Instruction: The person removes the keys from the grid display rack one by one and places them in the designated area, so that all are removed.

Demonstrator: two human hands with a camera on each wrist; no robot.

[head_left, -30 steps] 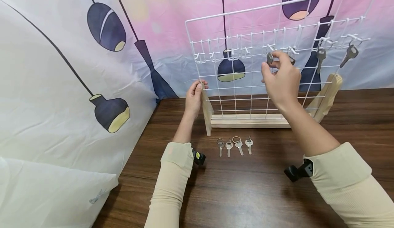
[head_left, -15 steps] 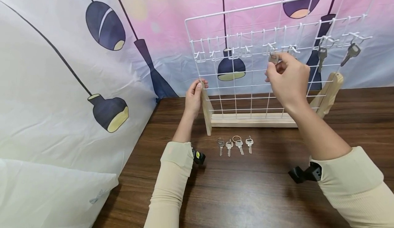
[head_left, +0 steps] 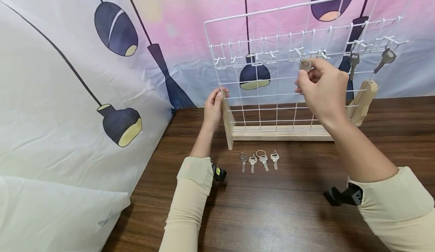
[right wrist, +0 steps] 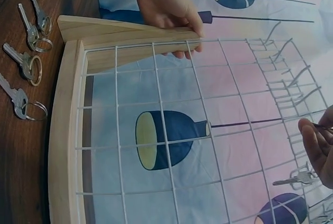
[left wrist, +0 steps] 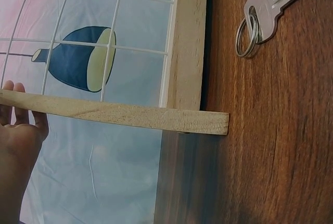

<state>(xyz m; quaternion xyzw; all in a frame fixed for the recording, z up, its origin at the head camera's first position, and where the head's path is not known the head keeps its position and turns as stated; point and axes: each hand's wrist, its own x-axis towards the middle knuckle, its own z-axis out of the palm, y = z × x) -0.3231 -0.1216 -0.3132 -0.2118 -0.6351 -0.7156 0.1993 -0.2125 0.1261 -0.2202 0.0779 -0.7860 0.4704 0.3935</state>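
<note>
Between thumb and fingers, my right hand pinches a key just below a white wire hook. In the right wrist view, the right hand shows only at the edge, and its fingers cover most of the key. My left hand grips the left wooden upright of the white wire grid rack. Two keys hang at the rack's right end, a near key and an outer key. Behind the right hand, another key hangs partly hidden.
Several keys with rings lie in a row on the brown wooden table, among them a leftmost key and a rightmost key. Several bare hooks, such as the far left hook, line the rack. A printed cloth hangs behind.
The right hand has shifted a little to the right, and the pinched key now shows its flat head more fully below the hook. My left hand stays on the upright.
</note>
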